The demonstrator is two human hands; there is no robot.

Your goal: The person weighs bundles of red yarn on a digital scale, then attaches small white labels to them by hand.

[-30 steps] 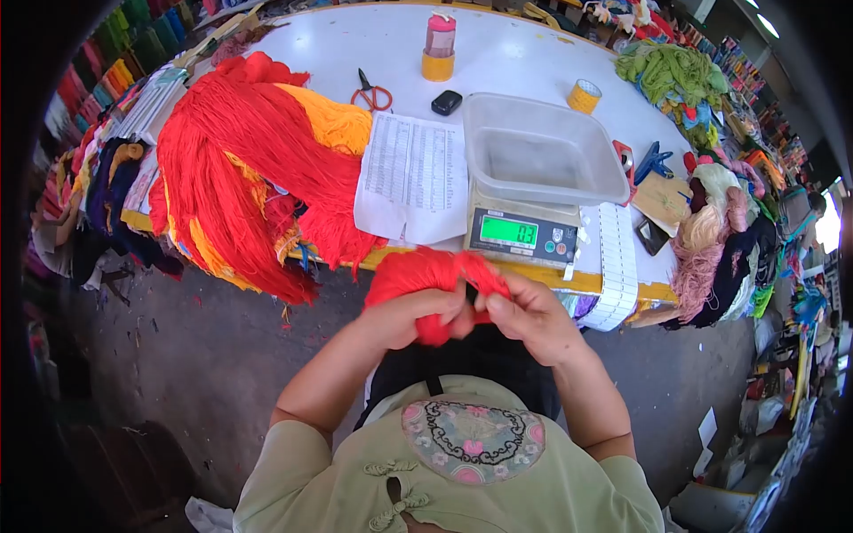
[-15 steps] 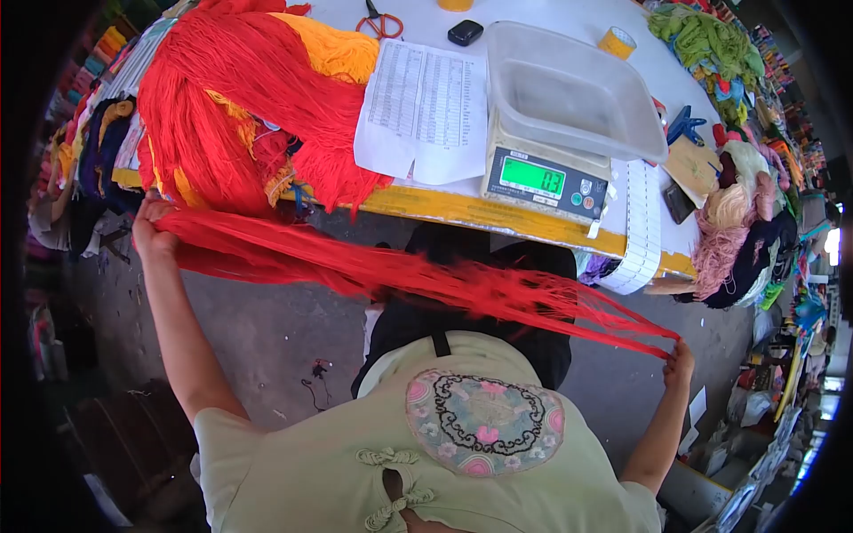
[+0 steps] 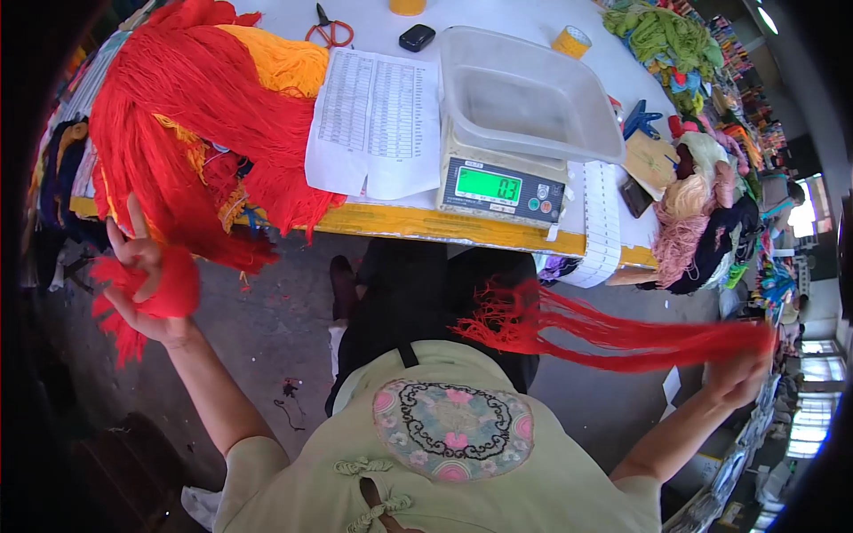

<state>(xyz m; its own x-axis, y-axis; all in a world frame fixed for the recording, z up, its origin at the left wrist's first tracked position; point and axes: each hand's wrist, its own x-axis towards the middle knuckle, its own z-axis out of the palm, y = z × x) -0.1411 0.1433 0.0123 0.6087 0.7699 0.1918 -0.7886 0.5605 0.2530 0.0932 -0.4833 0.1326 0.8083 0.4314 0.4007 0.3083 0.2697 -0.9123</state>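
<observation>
My left hand (image 3: pixel 147 280) is raised at the left, below the table edge, its fingers partly spread with a bunch of red yarn (image 3: pixel 173 282) looped around and between them. Far out to the right, my right hand (image 3: pixel 739 377) is closed on the end of a separate length of red yarn (image 3: pixel 613 342). Its loose, frayed end trails left in front of my lap. Motion blurs the right hand and its strands. A large heap of red yarn (image 3: pixel 187 98) lies on the table just above my left hand, with orange yarn (image 3: pixel 280 60) beside it.
On the table (image 3: pixel 373 22) are a printed sheet (image 3: pixel 373 115), a digital scale (image 3: pixel 502 188) bearing a clear plastic tub (image 3: pixel 533 133), scissors (image 3: pixel 330 31), a black case (image 3: pixel 417 37) and a tape roll (image 3: pixel 571 42). Green yarn (image 3: pixel 666 40) and pink yarn (image 3: pixel 682 235) lie at the right.
The red yarn stretched between my hands has parted into two bunches, one with each hand. My right hand has swung outward to the right; my left hand has dropped lower and its fingers have spread.
</observation>
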